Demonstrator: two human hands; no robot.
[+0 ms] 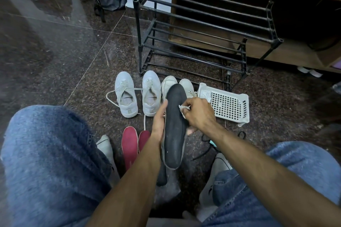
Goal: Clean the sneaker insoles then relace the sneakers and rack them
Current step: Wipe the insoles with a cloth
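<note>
Left hand point(160, 120) fingers curled round black insole point(174, 125) edge; long axis runs away from body. Right hand point(200, 114) fingers pinch white cloth point(183, 109) against insole's right side.

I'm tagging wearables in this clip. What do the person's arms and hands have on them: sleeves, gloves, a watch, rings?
Both forearms are bare up to the frame's edge, with no sleeve showing. The left hand and right hand wear no gloves; no watch, band or ring is visible. Faded blue denim jeans cover both knees.
</note>
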